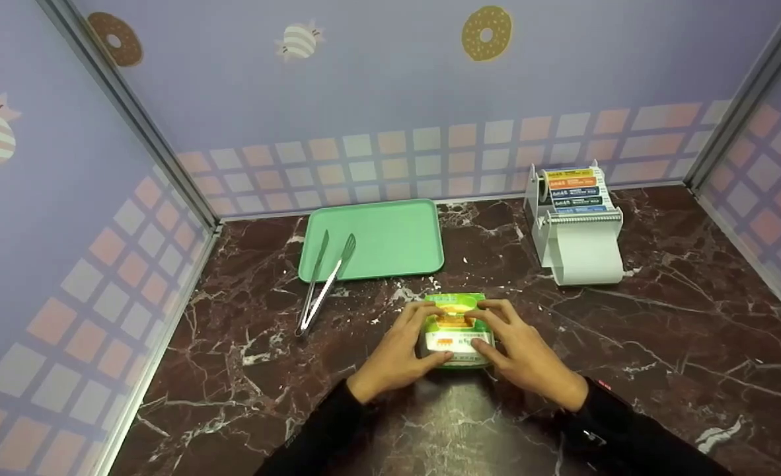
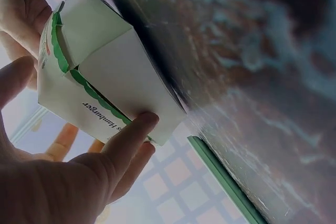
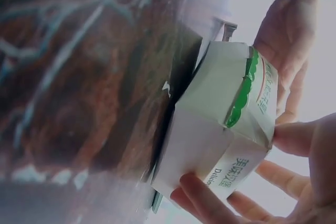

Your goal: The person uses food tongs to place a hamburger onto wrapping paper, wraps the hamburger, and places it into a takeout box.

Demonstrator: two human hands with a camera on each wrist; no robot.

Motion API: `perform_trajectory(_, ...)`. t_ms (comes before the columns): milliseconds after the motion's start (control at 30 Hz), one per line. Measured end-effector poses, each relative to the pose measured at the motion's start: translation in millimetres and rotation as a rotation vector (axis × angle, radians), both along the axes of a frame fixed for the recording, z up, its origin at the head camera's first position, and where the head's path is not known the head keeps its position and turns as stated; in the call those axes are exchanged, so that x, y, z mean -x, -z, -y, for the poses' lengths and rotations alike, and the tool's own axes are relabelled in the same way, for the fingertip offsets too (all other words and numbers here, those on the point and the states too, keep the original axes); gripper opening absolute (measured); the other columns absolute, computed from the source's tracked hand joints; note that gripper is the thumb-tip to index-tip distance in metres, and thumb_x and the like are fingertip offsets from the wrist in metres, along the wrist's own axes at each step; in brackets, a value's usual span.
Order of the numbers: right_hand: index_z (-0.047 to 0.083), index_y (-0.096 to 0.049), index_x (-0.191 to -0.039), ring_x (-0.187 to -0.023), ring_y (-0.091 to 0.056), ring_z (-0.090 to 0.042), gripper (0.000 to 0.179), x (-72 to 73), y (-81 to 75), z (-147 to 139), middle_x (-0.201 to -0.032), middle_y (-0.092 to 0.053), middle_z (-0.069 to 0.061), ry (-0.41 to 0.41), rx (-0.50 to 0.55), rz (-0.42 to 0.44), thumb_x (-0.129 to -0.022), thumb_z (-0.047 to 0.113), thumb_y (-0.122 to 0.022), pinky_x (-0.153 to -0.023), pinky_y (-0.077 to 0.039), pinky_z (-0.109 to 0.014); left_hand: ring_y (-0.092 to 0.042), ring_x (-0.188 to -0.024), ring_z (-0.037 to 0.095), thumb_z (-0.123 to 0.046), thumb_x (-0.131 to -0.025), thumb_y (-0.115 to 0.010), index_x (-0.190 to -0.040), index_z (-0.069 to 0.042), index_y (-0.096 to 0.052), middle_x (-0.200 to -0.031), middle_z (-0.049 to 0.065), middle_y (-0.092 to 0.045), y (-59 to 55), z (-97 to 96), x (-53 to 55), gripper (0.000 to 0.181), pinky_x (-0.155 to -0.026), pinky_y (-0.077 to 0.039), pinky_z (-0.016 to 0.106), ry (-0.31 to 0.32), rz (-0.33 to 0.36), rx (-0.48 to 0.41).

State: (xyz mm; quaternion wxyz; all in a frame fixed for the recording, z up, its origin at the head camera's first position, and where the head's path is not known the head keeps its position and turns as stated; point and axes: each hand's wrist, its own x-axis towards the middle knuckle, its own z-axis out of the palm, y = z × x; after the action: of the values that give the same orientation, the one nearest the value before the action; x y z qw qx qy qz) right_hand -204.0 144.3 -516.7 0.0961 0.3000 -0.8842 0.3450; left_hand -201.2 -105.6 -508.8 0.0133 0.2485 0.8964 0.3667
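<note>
A closed green and white paper hamburger box [image 1: 455,324] sits on the dark marble counter in front of the person. From the left side the left hand [image 1: 400,347] holds it, with the thumb at the near edge and the fingers curved over the lid and side. The right hand [image 1: 528,347] grips the opposite side, its thumb and index finger on the lid. In the left wrist view, a fingertip presses the white lower wall of the box [image 2: 126,72], below a scalloped green edge. The right wrist view shows fingers along another wall of the box [image 3: 199,135]. Its contents are hidden.
A green tray [image 1: 390,238] lies behind the box near the wall. Metal tongs [image 1: 324,291] rest with their tips on it and their handle end on the counter. To the back right stands a label dispenser [image 1: 549,244] with colored rolls and a hanging white strip.
</note>
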Motion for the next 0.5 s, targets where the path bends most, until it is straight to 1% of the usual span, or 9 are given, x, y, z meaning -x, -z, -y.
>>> perform_trajectory(133,0.014,-0.059,-0.140,-0.104,-0.067,-0.036,0.044,2.0,-1.5,0,-0.144,-0.047,-0.019,0.002,-0.012,0.013,-0.098,0.024,-0.070,-0.087,-0.057,-0.054,-0.042,-0.143,0.032,-0.049,-0.089,-0.075,-0.149,-0.014,-0.046,-0.156,0.008,-0.037,0.5,0.4,0.0,0.075,-0.115,-0.039,0.055,-0.015,-0.012,-0.001)
perform_trajectory(233,0.014,-0.058,-0.142,-0.102,-0.067,-0.035,0.047,2.9,-2.5,0,-0.146,-0.046,-0.019,0.013,-0.011,0.003,-0.098,0.026,-0.070,-0.086,-0.058,-0.054,-0.041,-0.143,0.031,-0.054,-0.088,-0.074,-0.149,-0.014,-0.046,-0.156,0.009,-0.038,2.0,1.8,0.7,0.078,-0.115,-0.039,0.054,-0.035,-0.037,0.008)
perform_trajectory(300,0.014,-0.058,-0.143,-0.103,-0.067,-0.034,0.050,3.7,-3.8,-1,-0.147,-0.046,-0.019,0.028,-0.007,-0.014,-0.097,0.028,-0.071,-0.085,-0.058,-0.054,-0.040,-0.144,0.031,-0.056,-0.089,-0.072,-0.149,-0.013,-0.045,-0.156,0.010,-0.038,2.8,3.4,1.4,0.079,-0.115,-0.038,0.055,-0.050,-0.057,0.019)
perform_trajectory(400,0.015,-0.057,-0.143,-0.110,-0.066,-0.035,0.053,6.6,-6.9,-4,-0.149,-0.046,-0.017,0.052,-0.013,-0.035,-0.096,0.030,-0.073,-0.085,-0.058,-0.056,-0.037,-0.146,0.032,-0.060,-0.089,-0.069,-0.151,-0.012,-0.043,-0.158,0.012,-0.037,2.4,9.4,4.2,0.083,-0.115,-0.036,0.060,-0.069,-0.088,0.050)
perform_trajectory(433,0.016,-0.057,-0.144,-0.112,-0.066,-0.035,0.054,8.2,-8.1,-5,-0.149,-0.046,-0.017,0.061,-0.018,-0.038,-0.095,0.031,-0.073,-0.085,-0.058,-0.056,-0.036,-0.147,0.033,-0.060,-0.089,-0.069,-0.152,-0.012,-0.042,-0.159,0.013,-0.037,1.7,12.5,5.6,0.084,-0.113,-0.036,0.064,-0.077,-0.100,0.065)
perform_trajectory(500,0.017,-0.056,-0.145,-0.115,-0.065,-0.036,0.056,12.1,-10.4,-9,-0.151,-0.045,-0.016,0.079,-0.035,-0.042,-0.094,0.031,-0.075,-0.086,-0.057,-0.059,-0.033,-0.149,0.032,-0.061,-0.089,-0.068,-0.155,-0.013,-0.039,-0.162,0.012,-0.034,-1.4,19.8,9.2,0.086,-0.112,-0.035,0.066,-0.096,-0.126,0.103)
